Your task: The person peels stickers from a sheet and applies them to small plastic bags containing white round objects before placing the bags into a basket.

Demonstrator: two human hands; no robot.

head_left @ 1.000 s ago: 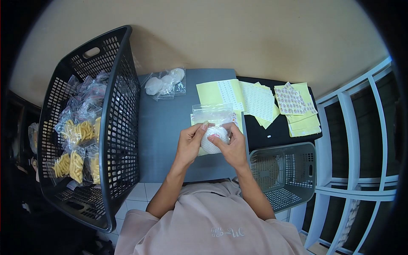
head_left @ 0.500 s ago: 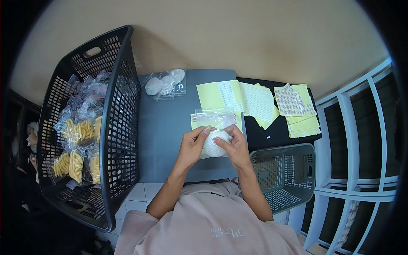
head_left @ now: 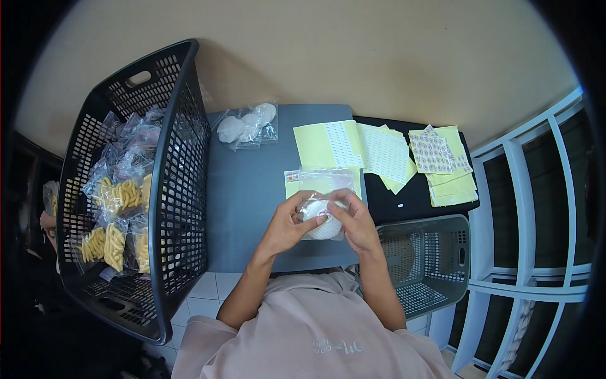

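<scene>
A clear plastic bag (head_left: pixel 344 179) with white, round, textured discs (head_left: pixel 325 230) inside is held over the near part of the grey table. My left hand (head_left: pixel 285 222) grips its left side, thumb laid across the front. On the right side my right hand (head_left: pixel 358 222) grips the bag, its thumb close to the left one. A small label with a reddish mark (head_left: pixel 324 214) shows on the bag by the thumbs. Partly hidden behind the bag lies a yellow sticker sheet (head_left: pixel 291 186).
A large dark basket (head_left: pixel 183 170) at left holds bags of yellow sticks (head_left: pixel 115 246) and other bags. Another bag of white discs (head_left: pixel 249 126) lies at the back. Sticker sheets (head_left: pixel 385 151) spread rightward. A green-grey basket (head_left: pixel 413 268) stands at right. Another person's hand (head_left: pixel 47 222) shows far left.
Both thumbs have shifted on the bag, the left one now reaching across its front. A reddish-marked label now shows there. Another person's hand has appeared at the far left.
</scene>
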